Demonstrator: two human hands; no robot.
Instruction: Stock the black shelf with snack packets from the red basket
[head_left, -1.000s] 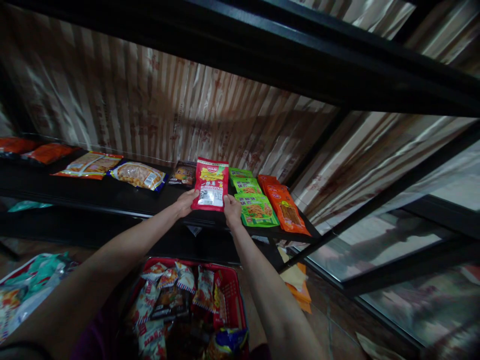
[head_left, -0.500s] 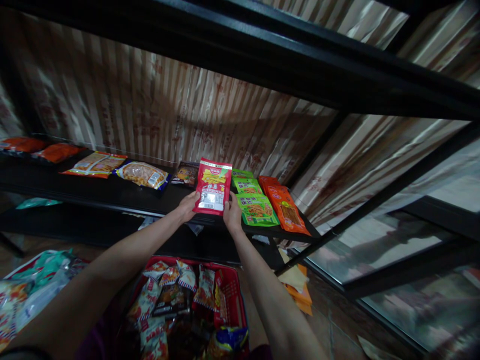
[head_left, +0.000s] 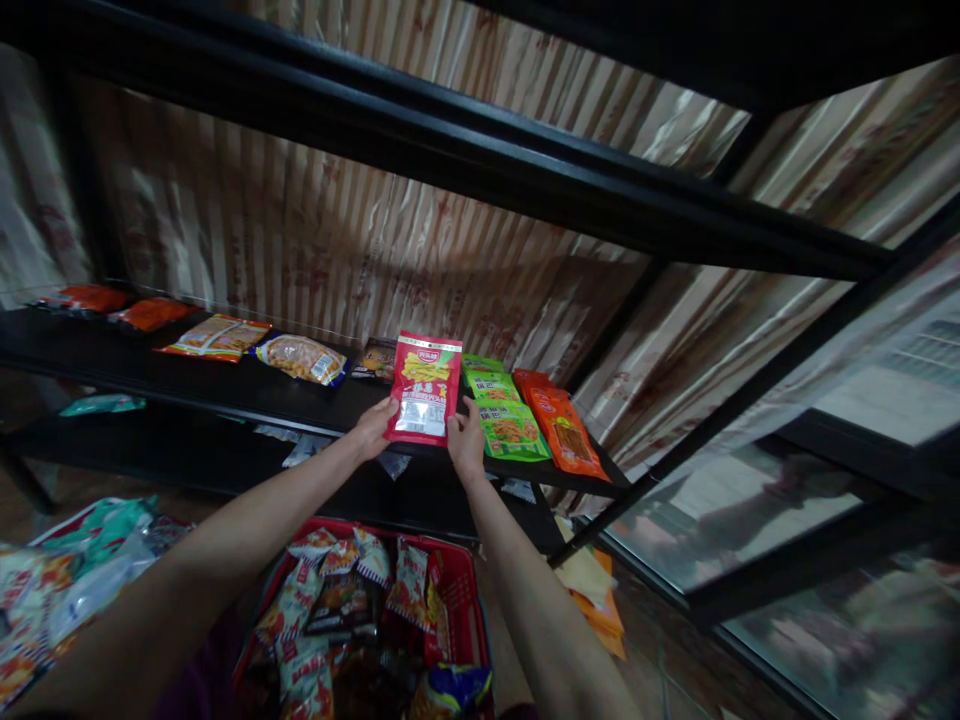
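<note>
A red and pink snack bag (head_left: 426, 385) is held upright at the front of the black shelf (head_left: 225, 385). My left hand (head_left: 375, 425) pinches its lower left edge. At its lower right edge my right hand (head_left: 466, 438) grips with the thumb on the front, the index finger lifted a little. Just right of it lie green snack bags (head_left: 511, 430) in an overlapping row, then orange snack bags (head_left: 566, 432). Behind its left side a dark snack bag (head_left: 375, 360) is partly hidden. Farther left lies a clear-fronted bag with a blue edge (head_left: 302, 358).
Below the shelf stands a red basket (head_left: 469, 590) filled with snack packets. More packets lie in a second pile (head_left: 37, 600) at lower left. A black upper shelf beam (head_left: 450, 150) crosses overhead. At right are a slanting post (head_left: 652, 480) and glass panels (head_left: 735, 500).
The view has shifted, so the shelf appears slightly lower. The red bag stays between both hands at the shelf front, and my right index finger looks more raised.
</note>
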